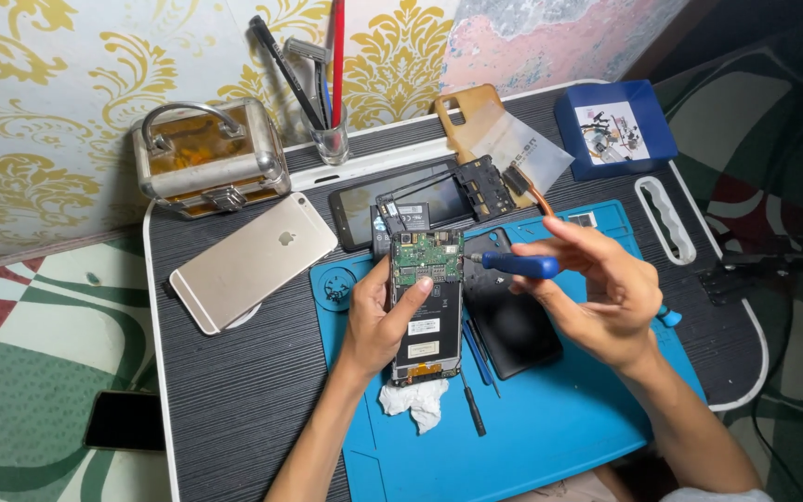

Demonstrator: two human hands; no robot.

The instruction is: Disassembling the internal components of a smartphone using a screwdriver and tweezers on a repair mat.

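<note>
The left hand (385, 321) grips an opened phone (427, 307) by its long sides, thumb on the right edge and fingers wrapped round the left, holding it over the blue mat (550, 418) near the middle of the counter (234, 400). Its back is off, so the green board (427, 256) at the top and the black battery below lie bare. The right hand (597, 297) pinches a blue-handled screwdriver (518, 266), its tip aimed at the board's right edge.

The main risk, as I judge it, is the tip slipping: with the phone held in the hand and not flat on the mat, a slight twist of the wrist could skate the tip across the board and scratch a part, or drive it down toward the battery. A loosened screw could also drop and roll off the mat, since the blue parts tray (617, 125) sits well away at the counter's far right corner.

Clutter adds to it. A black cover (513, 321) lies just beside the phone, two more drivers (474, 372) and a crumpled tissue (415, 402) lie under it, and a gold phone (255, 260) rests toward the left edge; a loose part could hide among these.
</note>
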